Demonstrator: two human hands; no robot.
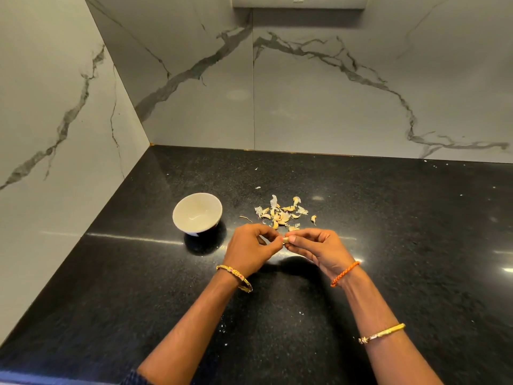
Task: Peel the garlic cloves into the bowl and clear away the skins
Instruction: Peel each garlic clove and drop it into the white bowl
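A small garlic clove (285, 240) is pinched between the fingertips of my left hand (249, 250) and my right hand (316, 250), just above the black counter. Behind my hands lies a loose heap of garlic cloves and papery skins (281, 213). One clove (314, 218) lies apart at the heap's right. A white bowl (197, 213) stands to the left of the heap and looks empty inside.
The black speckled counter (388, 218) runs into a corner of marble-patterned walls (305, 93) at the back and left. Tiny skin flecks (257, 187) lie scattered behind the heap and near my forearms.
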